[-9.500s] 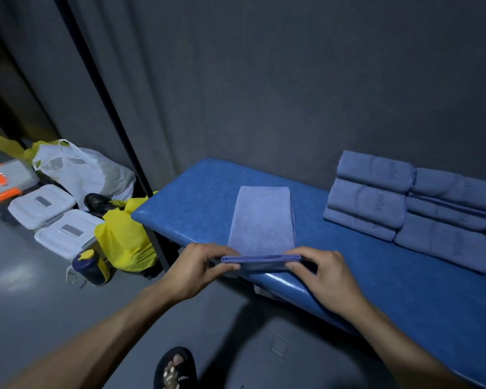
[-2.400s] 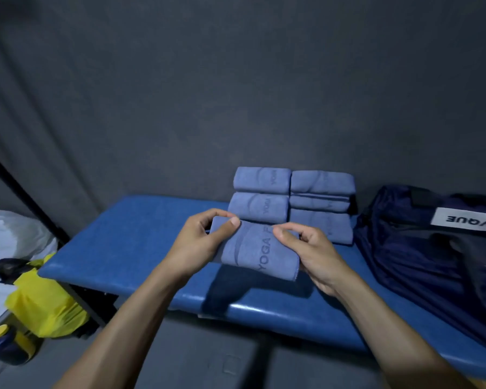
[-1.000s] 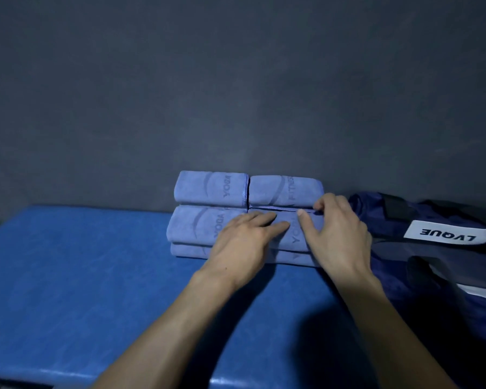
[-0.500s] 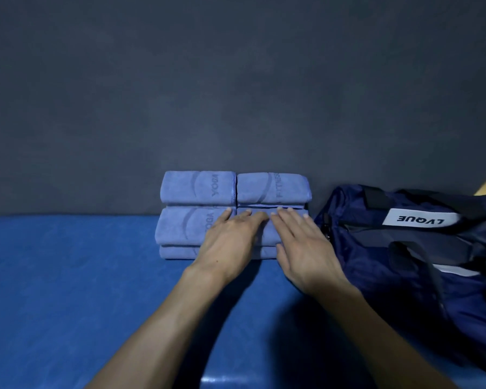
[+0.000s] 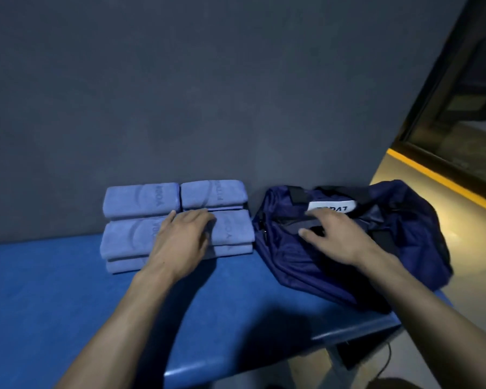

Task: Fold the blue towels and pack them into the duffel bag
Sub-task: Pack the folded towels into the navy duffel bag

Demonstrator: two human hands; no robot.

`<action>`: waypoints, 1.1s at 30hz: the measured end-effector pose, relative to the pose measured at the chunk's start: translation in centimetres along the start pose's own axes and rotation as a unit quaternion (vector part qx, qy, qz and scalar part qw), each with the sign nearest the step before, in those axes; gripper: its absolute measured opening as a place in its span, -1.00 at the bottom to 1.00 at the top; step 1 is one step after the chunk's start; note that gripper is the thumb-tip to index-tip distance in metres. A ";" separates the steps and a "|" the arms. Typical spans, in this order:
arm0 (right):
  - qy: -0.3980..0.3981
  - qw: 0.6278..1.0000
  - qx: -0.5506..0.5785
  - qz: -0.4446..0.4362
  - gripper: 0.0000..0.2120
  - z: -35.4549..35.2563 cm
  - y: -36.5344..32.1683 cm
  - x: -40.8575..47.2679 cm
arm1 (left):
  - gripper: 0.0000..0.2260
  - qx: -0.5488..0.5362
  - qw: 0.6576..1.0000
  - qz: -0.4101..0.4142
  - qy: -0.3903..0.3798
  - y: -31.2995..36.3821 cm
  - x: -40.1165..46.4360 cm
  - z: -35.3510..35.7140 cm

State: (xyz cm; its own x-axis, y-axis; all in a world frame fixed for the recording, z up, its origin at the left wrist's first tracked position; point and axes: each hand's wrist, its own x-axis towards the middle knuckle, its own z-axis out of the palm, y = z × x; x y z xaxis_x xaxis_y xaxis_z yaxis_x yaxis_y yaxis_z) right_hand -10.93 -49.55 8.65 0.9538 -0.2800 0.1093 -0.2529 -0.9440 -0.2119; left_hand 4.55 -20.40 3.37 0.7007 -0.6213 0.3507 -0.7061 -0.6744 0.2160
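Note:
Several folded blue towels [image 5: 141, 204] stand stacked in two columns against the grey wall on the blue padded bench [image 5: 54, 299]. My left hand [image 5: 181, 240] lies flat on the front of the stack, fingers straight, touching the middle towels. To the right sits the navy duffel bag [image 5: 399, 228], crumpled, with a white label partly covered. My right hand [image 5: 334, 234] rests on top of the bag near its zipper, fingers spread and slightly bent; I see nothing gripped in it.
The grey wall [image 5: 208, 94] rises right behind the towels and bag. The bench's right end [image 5: 376, 324] drops off just past the bag, with floor and a yellow-edged ledge [image 5: 438, 178] beyond. Bare bench surface lies in front of the towels.
My right hand has left the towel stack and moved right onto the duffel bag. My left hand stays on the towels. The view has shifted right.

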 end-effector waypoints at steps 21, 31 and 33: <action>-0.159 0.981 0.022 -0.105 -0.72 0.7 9.3 -2.1 | -0.79 0.090 0.961 0.194 -0.176 16.5 4.4 4.3; -0.097 0.989 0.025 -0.105 -0.66 1.3 8.3 -4.9 | -0.75 0.167 0.964 0.156 -0.138 16.9 1.9 3.6; -0.089 0.990 0.025 -0.102 -0.66 1.5 8.1 -4.6 | -0.75 0.164 0.965 0.147 -0.141 16.5 2.2 3.6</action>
State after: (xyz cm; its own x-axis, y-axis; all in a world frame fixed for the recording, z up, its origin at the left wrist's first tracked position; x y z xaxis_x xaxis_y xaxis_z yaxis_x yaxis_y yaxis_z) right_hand -17.09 -55.62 4.94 0.9988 -0.0449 -0.0179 -0.0480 -0.9666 -0.2519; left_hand -5.22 -34.35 4.48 0.5073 -0.8579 0.0813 -0.8410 -0.5135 -0.1707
